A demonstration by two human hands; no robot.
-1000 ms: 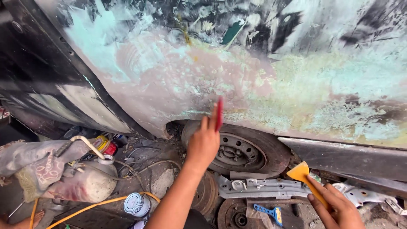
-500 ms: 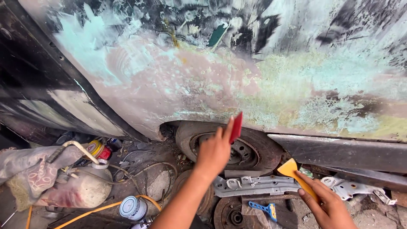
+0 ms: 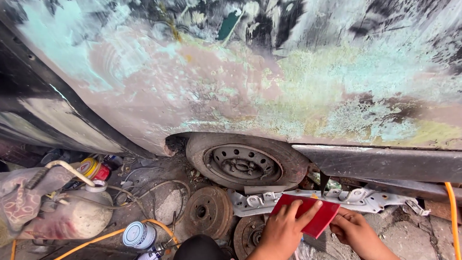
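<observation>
My left hand [image 3: 281, 231] is low in the head view, fingers spread over a red plastic spreader [image 3: 308, 214] that it holds flat. My right hand [image 3: 357, 232] is just right of it, curled against the spreader's lower right edge. What the right hand grips is hidden under the spreader. Above both hands rises a car body panel [image 3: 250, 82] covered with patchy pink, green and pale blue filler. Below the panel is a bare steel wheel with its tyre [image 3: 245, 161].
A white metal bracket [image 3: 365, 198] lies on the ground in front of the hands. Two rusty brake drums [image 3: 208, 212] sit left of them. Further left are a white tank [image 3: 72, 219], a round tin [image 3: 138, 235], cans [image 3: 94, 168] and an orange hose [image 3: 91, 240]. Another orange hose [image 3: 452, 212] runs at the right edge.
My left hand has come down from the panel near the wheel arch with the red spreader and now meets my right hand low in front. The yellow scraper is out of sight.
</observation>
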